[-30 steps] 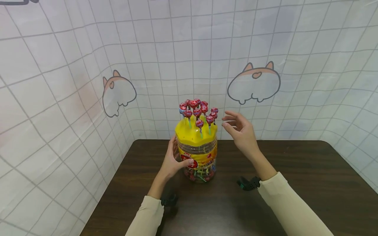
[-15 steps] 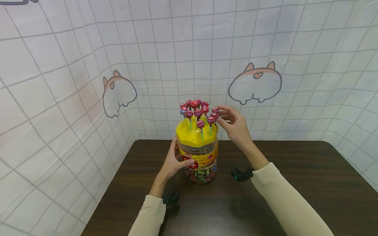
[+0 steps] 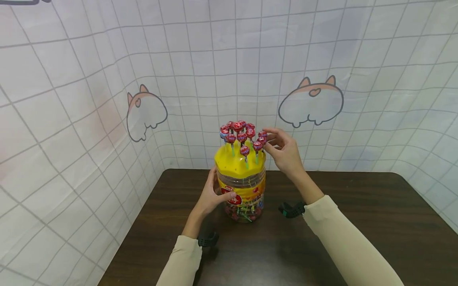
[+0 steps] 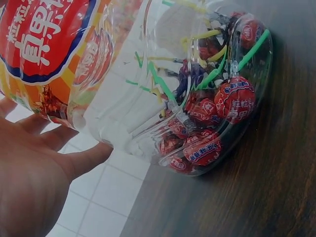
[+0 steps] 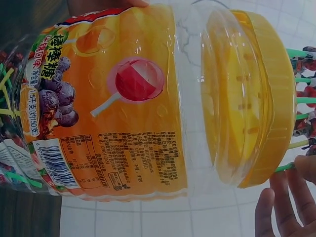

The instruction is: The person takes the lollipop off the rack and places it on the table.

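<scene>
light: even, diffuse | table [image 3: 247, 258]: soft sheen, faint shadows | jar [image 5: 143, 103]: highlights | right wrist: small print [image 5: 165, 158] seems blurred

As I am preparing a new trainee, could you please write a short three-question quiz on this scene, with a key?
1. What colour is the lid of the lollipop jar?
2. True or false: the left hand grips the body of the jar.
3. Which does the right hand touch: (A) the barcode, (B) a green lollipop stick, (C) the table?

Key: 1. Yellow. 2. True. 3. B.
</scene>
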Motion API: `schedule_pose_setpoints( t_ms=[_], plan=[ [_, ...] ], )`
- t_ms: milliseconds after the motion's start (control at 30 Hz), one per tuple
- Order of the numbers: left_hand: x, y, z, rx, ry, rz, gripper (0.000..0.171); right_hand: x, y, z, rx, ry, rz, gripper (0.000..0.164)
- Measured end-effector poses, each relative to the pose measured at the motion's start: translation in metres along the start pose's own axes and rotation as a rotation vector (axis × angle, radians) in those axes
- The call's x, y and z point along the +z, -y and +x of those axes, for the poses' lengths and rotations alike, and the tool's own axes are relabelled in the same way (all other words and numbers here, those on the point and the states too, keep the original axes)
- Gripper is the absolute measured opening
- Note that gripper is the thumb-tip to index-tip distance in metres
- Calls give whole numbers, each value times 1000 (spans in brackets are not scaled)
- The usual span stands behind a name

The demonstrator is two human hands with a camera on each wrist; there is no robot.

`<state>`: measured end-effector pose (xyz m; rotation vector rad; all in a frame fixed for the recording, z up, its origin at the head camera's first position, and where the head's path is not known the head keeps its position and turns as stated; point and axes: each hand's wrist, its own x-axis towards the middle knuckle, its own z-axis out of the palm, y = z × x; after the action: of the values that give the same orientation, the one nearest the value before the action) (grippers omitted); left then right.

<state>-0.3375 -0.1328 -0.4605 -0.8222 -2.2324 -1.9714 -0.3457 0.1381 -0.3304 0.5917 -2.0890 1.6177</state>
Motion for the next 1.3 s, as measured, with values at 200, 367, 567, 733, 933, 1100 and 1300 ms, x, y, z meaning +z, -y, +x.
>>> schedule_pose_setpoints(
  t_ms=[200, 367, 567, 733, 933, 1100, 1300],
  plan=[
    [0, 0, 1, 17, 7, -12, 99, 2, -1, 3, -40, -55, 13, 39],
    [0, 0, 1, 11, 11, -23, 98, -2, 4, 4, -89, -128, 46, 37],
    [-1, 2, 1, -4, 9, -35, 97, -14, 10, -4, -81, -154, 69, 39],
    [0, 3, 1, 0, 8, -44, 95, -21, -1, -22, -31, -192, 107, 39],
    [1, 3, 0, 13, 21, -55, 96, -27, -25, -48, 73, -245, 209, 39],
    [1, 4, -1, 15, 16, -45, 95, -30, -43, -64, 132, -292, 281, 38],
    [1, 1, -1, 19, 24, -48, 95, -35, -58, -74, 186, -288, 315, 38]
  ],
)
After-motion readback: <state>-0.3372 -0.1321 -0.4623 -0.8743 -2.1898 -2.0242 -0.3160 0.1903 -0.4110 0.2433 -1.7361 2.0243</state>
